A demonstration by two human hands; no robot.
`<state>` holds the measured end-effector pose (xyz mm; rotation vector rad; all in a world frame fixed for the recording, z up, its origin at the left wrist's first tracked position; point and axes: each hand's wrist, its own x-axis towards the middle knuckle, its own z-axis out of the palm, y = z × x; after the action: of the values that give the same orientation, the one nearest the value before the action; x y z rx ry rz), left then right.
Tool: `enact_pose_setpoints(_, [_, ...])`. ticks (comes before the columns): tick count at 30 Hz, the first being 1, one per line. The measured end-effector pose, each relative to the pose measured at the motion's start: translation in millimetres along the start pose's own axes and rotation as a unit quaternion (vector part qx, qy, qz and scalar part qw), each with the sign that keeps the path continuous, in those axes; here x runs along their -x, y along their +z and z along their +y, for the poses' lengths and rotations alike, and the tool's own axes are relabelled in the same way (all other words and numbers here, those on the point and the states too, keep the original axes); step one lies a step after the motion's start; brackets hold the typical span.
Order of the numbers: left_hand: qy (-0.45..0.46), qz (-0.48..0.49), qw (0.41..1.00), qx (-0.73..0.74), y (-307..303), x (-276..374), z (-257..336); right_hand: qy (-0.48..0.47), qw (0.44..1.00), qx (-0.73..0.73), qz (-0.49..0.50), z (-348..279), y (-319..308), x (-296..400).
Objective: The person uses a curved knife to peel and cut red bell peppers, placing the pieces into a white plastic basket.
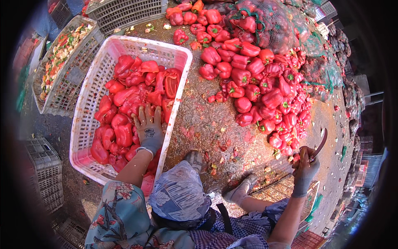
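Note:
My left hand [150, 132], in a grey work glove with a soiled palm-side coating, rests on red bell peppers [124, 133] inside a white plastic crate [81, 124]. Its fingers are spread and grip nothing. Many of these peppers look cut open or cored. Out to the right, my gloved right hand [305, 169] is closed around the handle of a curved knife [321, 144], whose blade points up and away. Just beyond that hand lies the near end of a large heap of whole red peppers [264, 90] on the ground. A small red piece shows beside its fingers.
A crate of pepper cores and scraps [73, 70] stands left, with a grey crate [127, 15] behind. Stacked crates [45, 168] stand lower left. Filled mesh sacks [273, 28] lie behind the heap. Scraps litter the wet ground [199, 115] around my shoes [242, 188].

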<state>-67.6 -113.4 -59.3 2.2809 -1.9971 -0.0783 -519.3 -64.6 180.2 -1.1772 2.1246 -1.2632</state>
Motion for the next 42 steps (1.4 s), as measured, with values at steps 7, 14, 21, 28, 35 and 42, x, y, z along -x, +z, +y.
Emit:
enact_pose_setpoints(7, [0.022,0.041,0.996,-0.083,47.6,-4.5,-11.2,0.031,0.998,-0.047,0.012,-11.1,-7.2,-3.8])
enact_pose_setpoints(14, [0.033,-0.082,0.992,0.092,-28.6,-41.2,-40.3,0.075,0.989,-0.124,0.034,-12.4,-80.6,22.7])
enact_pose_setpoints(21, [0.147,0.093,0.927,0.331,-124.5,-150.7,98.9,0.145,0.955,-0.247,0.073,-10.5,-121.9,44.5])
enact_pose_setpoints(28, [0.369,-0.029,0.907,0.202,-69.4,-170.5,371.1,0.230,0.930,-0.287,0.025,-25.3,-139.9,43.3])
enact_pose_setpoints(35, [0.275,-0.155,0.937,0.148,5.2,-179.6,511.7,0.231,0.941,-0.244,0.035,-25.8,-137.1,27.0])
enact_pose_setpoints(42, [0.162,-0.103,0.966,0.176,28.0,-153.4,536.4,0.241,0.949,-0.191,-0.063,-15.9,-172.6,20.4])
